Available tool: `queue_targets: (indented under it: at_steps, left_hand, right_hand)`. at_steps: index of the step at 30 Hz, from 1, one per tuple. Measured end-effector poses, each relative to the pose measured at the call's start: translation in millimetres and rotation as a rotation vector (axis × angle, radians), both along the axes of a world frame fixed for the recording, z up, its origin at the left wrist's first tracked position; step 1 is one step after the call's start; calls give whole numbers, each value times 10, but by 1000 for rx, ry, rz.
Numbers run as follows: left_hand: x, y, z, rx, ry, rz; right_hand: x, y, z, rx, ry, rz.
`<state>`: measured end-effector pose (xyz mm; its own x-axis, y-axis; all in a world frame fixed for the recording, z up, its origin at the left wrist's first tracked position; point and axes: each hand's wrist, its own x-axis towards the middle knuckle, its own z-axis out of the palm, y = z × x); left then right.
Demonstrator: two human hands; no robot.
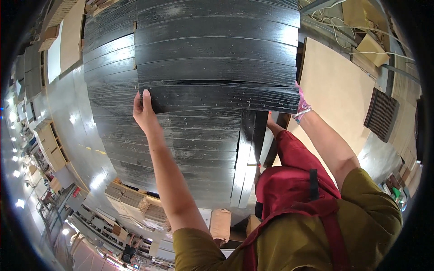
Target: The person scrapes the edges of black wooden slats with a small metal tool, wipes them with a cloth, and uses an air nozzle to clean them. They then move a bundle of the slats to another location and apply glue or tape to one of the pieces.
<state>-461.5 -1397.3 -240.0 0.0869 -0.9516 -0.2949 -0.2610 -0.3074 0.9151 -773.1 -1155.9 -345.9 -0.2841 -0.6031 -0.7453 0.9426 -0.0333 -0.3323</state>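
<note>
A long black wood-grain board (221,98) lies across in front of me, slightly raised along its far edge. My left hand (143,110) grips its left end, the thumb on top and the other fingers round the end and partly hidden. At the right end is my right hand (302,103) in a pink and white glove, closed round the board's end, with most of its fingers hidden behind it. Beyond the board are rows of similar black boards (217,45) laid edge to edge. More dark boards (194,149) lie on the near side, with narrow glossy strips (246,156) set crosswise beside them.
To the right stands a large beige sheet (332,86), with a dark ribbed piece (381,114) by it. Loose cables (332,20) run at the far right. Stacked cardboard (140,203) sits at the near left, beside the shiny grey floor (77,126).
</note>
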Motion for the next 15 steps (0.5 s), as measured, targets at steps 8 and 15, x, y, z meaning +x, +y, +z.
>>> queue_targets:
  at_steps: [8,15]
  left_hand:
    - [-100,305,12,-73,-21,119]
    - [364,1,-281,337,703,197]
  right_hand:
    - [-59,5,5,53,-189,2]
    - [-112,58,-178,-27,-108,116]
